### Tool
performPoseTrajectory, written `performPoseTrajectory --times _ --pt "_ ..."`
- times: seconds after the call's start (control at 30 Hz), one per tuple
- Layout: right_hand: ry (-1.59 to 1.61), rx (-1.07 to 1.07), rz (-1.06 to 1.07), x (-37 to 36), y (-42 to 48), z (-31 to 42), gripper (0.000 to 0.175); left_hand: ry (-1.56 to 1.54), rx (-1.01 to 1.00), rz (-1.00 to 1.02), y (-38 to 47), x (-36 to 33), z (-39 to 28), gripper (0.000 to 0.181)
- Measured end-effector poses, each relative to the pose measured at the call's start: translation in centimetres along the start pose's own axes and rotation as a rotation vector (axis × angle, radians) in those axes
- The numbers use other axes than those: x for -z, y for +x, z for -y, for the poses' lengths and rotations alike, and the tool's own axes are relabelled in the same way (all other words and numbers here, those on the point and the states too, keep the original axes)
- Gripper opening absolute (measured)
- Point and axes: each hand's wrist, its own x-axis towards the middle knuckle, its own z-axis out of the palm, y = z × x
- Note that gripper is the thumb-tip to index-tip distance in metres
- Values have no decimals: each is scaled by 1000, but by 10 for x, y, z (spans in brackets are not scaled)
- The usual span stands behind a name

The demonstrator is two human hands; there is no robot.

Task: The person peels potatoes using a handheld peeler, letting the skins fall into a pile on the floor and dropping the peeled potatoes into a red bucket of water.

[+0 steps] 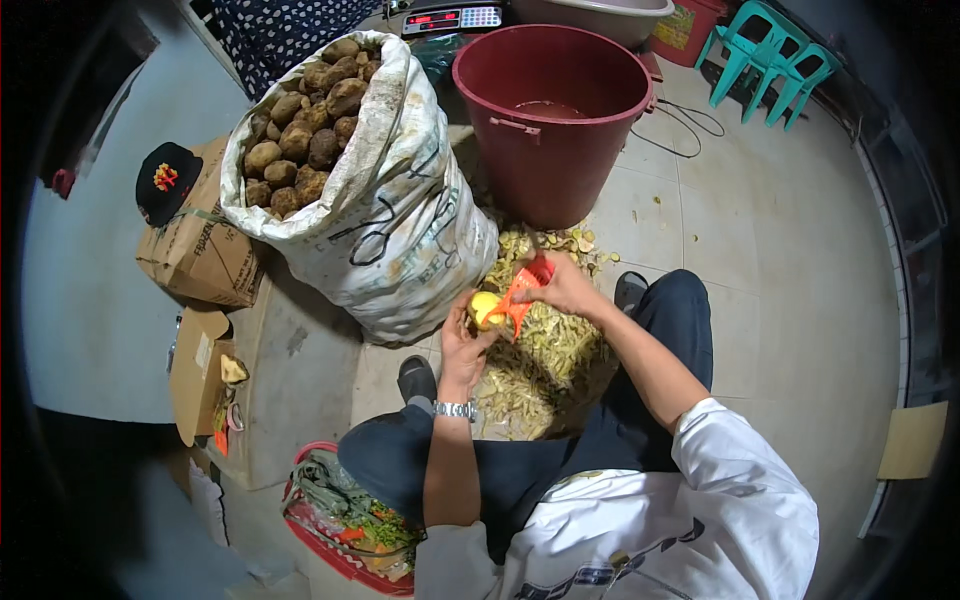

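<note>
My left hand (463,349), with a metal watch at the wrist, grips a partly peeled potato (486,307) whose bare flesh shows bright yellow. An orange plastic peeler (523,289) is held in my right hand (568,286), its head up against the potato. Below both hands a heap of potato peelings (555,345) covers the floor between my feet. Just ahead and to the left stands a white woven sack (420,225) full of unpeeled potatoes (307,135). A deep dark-red bucket (540,165) rises beyond the peelings, with some liquid visible at its bottom.
A cardboard box (202,232) with a black cap (166,184) on it sits left of the sack. A red basket (322,547) of scraps is by my left knee. Behind are a digital scale (452,20), a grey basin (600,15), green plastic chairs (772,56) and a cable (686,131).
</note>
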Motion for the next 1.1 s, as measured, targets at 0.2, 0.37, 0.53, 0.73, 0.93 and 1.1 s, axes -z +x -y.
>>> performPoseTrajectory --times 0.2,0.37,0.53,0.73,0.93,1.1 --pt "-182 173 34 7 5 20 48 -17 33 75 -3 4 -2 80" --pt "135 26 -158 42 35 -39 37 -317 109 250 -2 1 -12 79" --pt "-73 201 -88 2 5 3 42 -139 43 80 -4 0 -8 78" --pt "150 81 -86 18 15 -10 40 -235 99 61 -6 -5 -12 69" --pt "153 -136 -148 39 27 -26 43 -325 162 122 -7 -9 -10 70" --pt "31 166 -26 4 9 5 40 -190 32 63 -5 -9 -6 68"
